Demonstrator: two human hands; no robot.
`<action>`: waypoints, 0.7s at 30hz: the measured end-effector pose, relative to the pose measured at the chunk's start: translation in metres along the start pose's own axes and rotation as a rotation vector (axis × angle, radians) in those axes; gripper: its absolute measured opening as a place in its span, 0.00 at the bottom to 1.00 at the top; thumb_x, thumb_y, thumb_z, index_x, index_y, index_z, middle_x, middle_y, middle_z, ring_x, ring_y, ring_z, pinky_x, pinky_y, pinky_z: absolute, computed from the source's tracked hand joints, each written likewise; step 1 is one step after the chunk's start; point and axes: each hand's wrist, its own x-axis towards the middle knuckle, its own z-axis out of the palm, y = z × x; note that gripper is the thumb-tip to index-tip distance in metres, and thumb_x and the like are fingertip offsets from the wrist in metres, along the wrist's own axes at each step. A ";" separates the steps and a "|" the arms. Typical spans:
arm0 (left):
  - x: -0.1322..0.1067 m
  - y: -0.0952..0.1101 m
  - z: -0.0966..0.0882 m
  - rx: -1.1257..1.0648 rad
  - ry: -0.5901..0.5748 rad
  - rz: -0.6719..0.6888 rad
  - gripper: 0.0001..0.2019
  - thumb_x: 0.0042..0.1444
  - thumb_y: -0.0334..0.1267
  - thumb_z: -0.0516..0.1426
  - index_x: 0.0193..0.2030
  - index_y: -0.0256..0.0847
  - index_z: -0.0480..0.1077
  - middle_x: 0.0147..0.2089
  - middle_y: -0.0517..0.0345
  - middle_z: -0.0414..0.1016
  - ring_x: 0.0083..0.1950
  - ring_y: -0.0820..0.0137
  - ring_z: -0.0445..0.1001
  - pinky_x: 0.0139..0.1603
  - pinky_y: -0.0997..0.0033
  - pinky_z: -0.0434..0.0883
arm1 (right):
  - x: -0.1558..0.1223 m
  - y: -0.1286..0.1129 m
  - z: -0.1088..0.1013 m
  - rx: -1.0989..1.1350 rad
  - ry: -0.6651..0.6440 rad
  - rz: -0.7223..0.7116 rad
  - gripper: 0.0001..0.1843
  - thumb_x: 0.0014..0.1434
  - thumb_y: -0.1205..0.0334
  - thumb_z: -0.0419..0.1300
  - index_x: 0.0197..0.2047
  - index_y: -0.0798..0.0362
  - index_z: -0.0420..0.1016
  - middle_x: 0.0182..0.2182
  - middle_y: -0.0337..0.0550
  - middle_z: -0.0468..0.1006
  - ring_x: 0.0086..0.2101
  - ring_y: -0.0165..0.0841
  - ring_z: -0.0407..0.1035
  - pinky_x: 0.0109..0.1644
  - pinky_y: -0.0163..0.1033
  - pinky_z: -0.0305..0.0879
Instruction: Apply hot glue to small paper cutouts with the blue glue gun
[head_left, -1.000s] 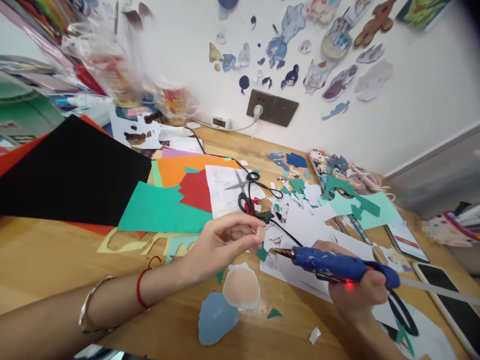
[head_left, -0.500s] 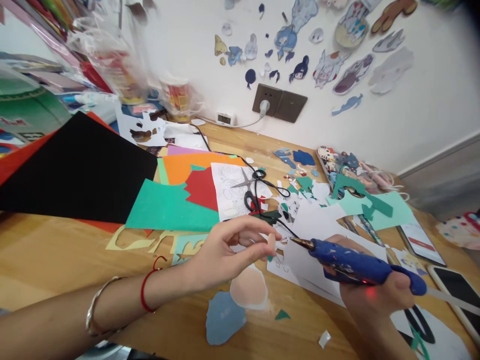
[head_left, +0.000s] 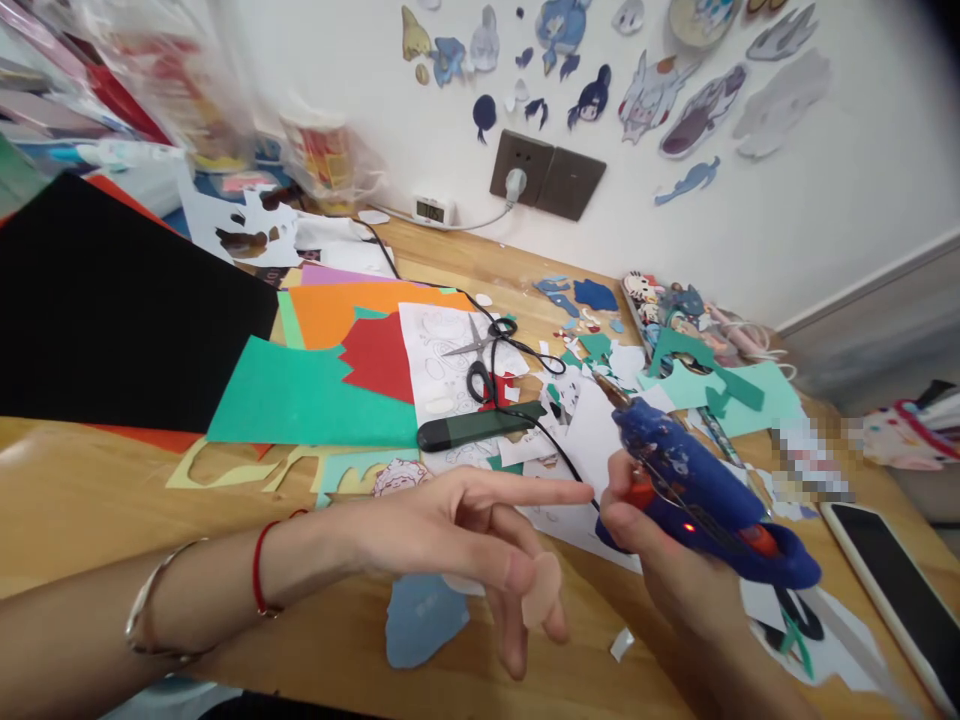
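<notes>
Between the thumb and fingers of my left hand (head_left: 480,530) is a small pale peach paper piece (head_left: 543,590), its flat side turned toward me. The index finger of that hand stretches out to the right. My right hand (head_left: 667,570) is wrapped round a blue glue gun (head_left: 682,460), fingers at its orange trigger. Its metal nozzle (head_left: 609,388) tilts up and left, apart from the paper piece. A small red light glows on the gun's side. On the table below my left hand lies a blue-grey paper cutout (head_left: 424,620), partly over by a pale piece mostly hidden by the fingers.
Scissors (head_left: 480,352), a dark green cutter-like tool (head_left: 472,428) and a black cord lie mid-table. Coloured sheets, including a black one (head_left: 112,310) and a green one (head_left: 307,395), cover the left. A phone (head_left: 892,590) lies right; a socket (head_left: 547,172) is on the wall.
My left hand has turned and lowered, bringing the peach piece down and flat side into view. The glue gun has tilted nozzle-up, away from the piece. The whole view has shifted.
</notes>
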 end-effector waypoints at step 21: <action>0.007 -0.003 -0.002 -0.003 0.022 -0.063 0.24 0.52 0.38 0.58 0.57 0.51 0.61 0.36 0.59 0.76 0.31 0.70 0.77 0.35 0.71 0.70 | -0.004 -0.014 0.001 -0.059 -0.058 -0.067 0.09 0.50 0.61 0.63 0.34 0.48 0.66 0.29 0.36 0.75 0.28 0.33 0.71 0.28 0.35 0.71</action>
